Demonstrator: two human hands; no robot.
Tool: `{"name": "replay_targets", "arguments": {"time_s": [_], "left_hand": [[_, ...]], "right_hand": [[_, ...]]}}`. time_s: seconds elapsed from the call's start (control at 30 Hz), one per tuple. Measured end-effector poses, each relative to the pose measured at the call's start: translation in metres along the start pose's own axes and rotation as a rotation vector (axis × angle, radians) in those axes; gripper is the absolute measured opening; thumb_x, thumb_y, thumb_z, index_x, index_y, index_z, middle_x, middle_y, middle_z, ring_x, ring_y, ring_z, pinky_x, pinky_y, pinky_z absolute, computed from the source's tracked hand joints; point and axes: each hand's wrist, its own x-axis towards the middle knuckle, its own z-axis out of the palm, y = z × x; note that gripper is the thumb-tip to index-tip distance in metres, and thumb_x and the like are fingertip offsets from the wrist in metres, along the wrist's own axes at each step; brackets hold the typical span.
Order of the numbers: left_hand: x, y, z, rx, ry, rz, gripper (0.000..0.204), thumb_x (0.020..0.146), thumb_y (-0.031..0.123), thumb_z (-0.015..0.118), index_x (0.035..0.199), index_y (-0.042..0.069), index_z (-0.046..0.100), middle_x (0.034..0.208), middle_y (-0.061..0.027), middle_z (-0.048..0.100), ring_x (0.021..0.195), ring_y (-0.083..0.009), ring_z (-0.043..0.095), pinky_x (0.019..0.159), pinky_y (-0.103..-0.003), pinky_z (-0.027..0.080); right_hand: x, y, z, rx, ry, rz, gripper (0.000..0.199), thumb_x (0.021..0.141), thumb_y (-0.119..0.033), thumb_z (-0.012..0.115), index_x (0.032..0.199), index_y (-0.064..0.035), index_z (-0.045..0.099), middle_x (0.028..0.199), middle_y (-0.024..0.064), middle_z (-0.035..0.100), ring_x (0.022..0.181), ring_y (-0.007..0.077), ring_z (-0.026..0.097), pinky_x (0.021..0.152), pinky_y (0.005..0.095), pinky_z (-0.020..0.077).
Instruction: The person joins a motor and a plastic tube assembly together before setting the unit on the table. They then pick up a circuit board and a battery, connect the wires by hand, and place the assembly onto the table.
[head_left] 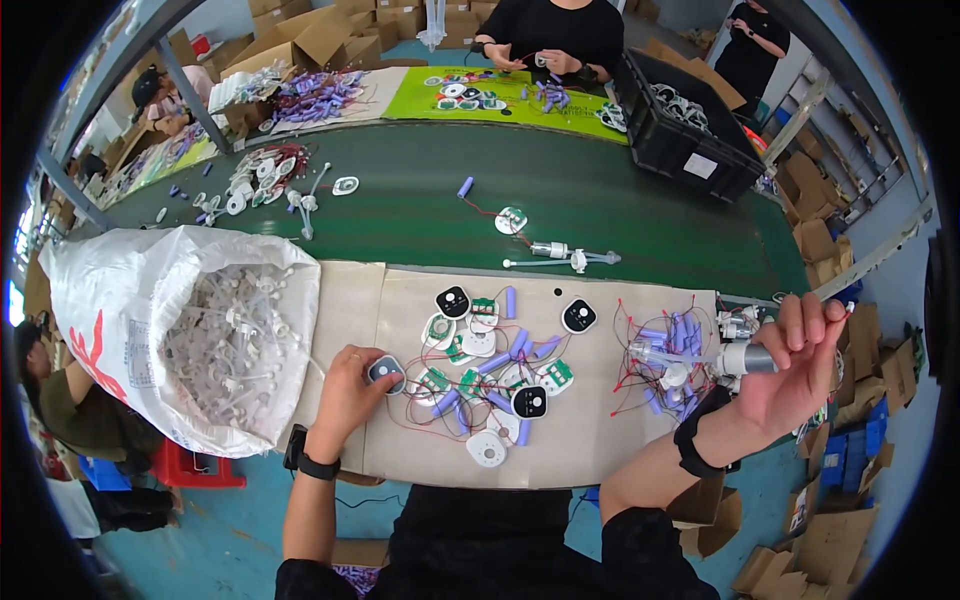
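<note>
My left hand [348, 392] is at the left of the work board, fingers closed on the edge of a rounded black-and-white cover [386, 374]. Raised over the right end of the board, my right hand [790, 372] grips a small silver motor [748, 358] with a clear plastic tube joined to its white end. A tiny white plug [851, 308] shows at its fingertips. Between my hands lie white round parts with green circuit boards [556, 376], purple battery cells [510, 302], thin red wires and more black covers [578, 316]. Below the motor is a pile of wired purple cells [684, 335].
A white sack [120, 330] of clear plastic tube parts stands at the left. Beyond the board runs a green conveyor belt [400, 215] carrying a wired assembly [511, 220] and loose parts. Opposite, a co-worker's hands [556, 62] work beside a black crate [660, 150].
</note>
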Motion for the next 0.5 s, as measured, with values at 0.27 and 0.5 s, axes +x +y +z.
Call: {"name": "replay_targets", "arguments": {"time_s": [0.27, 0.5], "left_hand": [[0.013, 0.015, 0.000, 0.116, 0.042, 0.076, 0.028, 0.079, 0.009, 0.077, 0.105, 0.003, 0.069, 0.099, -0.0128, 0.065, 0.091, -0.0282, 0.062, 0.081, -0.036, 0.051], [0.076, 0.056, 0.047, 0.036, 0.020, 0.175, 0.033, 0.081, 0.015, 0.076, 0.110, 0.002, 0.067, 0.115, -0.0153, 0.065, 0.111, -0.0358, 0.058, 0.094, -0.040, 0.049]], "right_hand": [[0.002, 0.003, -0.011, -0.014, -0.006, -0.004, 0.019, 0.105, -0.013, 0.043, 0.116, 0.0005, 0.051, 0.093, 0.0059, 0.041, 0.082, 0.0142, 0.037, 0.057, 0.0218, 0.0425], [0.001, 0.009, -0.012, -0.110, 0.014, -0.002, 0.019, 0.102, -0.010, 0.047, 0.115, 0.0019, 0.051, 0.097, 0.0081, 0.040, 0.086, 0.0162, 0.039, 0.054, 0.0214, 0.0433]]}}
